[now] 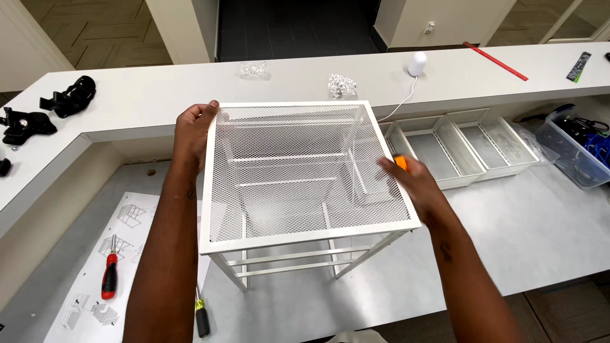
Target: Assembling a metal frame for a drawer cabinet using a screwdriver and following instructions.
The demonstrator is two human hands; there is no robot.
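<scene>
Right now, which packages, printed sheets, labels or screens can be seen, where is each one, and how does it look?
Instruction sheet: lower left on the grey table, white paper with small line drawings, under a red-handled screwdriver.
Clear plastic bag: white counter, far centre-left, small and crumpled.
Second plastic bag: same counter, centre, crumpled and shiny.
Dark flat pack: counter, far right, narrow with a green end.
No screens in view.

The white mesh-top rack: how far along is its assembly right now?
Done: the frame stands with its mesh top on. In hand: the left hand grips the far corner; the right hand, blurred, holds something orange at the right edge. Left: the mesh drawers lie beside it, not fitted.
</scene>
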